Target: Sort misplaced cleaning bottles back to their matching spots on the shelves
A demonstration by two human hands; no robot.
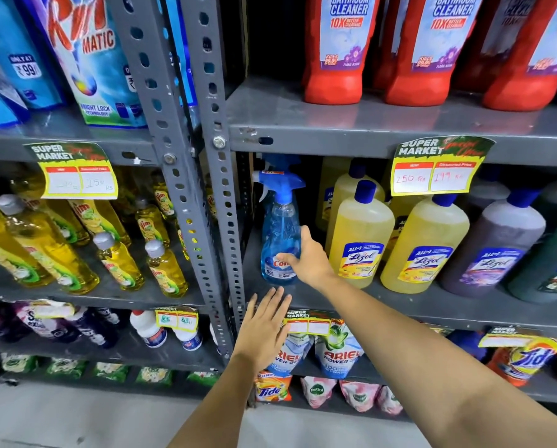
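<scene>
A clear blue spray bottle (278, 234) with a blue trigger head stands upright at the left end of the grey middle shelf (432, 305), next to yellow Lizol bottles (361, 234). My right hand (306, 258) wraps around the bottle's lower right side, thumb across its label. My left hand (264, 328) hovers flat and open just below the shelf edge, fingers spread, holding nothing.
Red bathroom cleaner bottles (338, 50) fill the shelf above. Purple and green Lizol bottles (493, 244) stand further right. Yellow dish liquid bottles (118, 263) lie on the left rack, past the grey perforated upright (219, 221). Detergent pouches (338, 350) sit below.
</scene>
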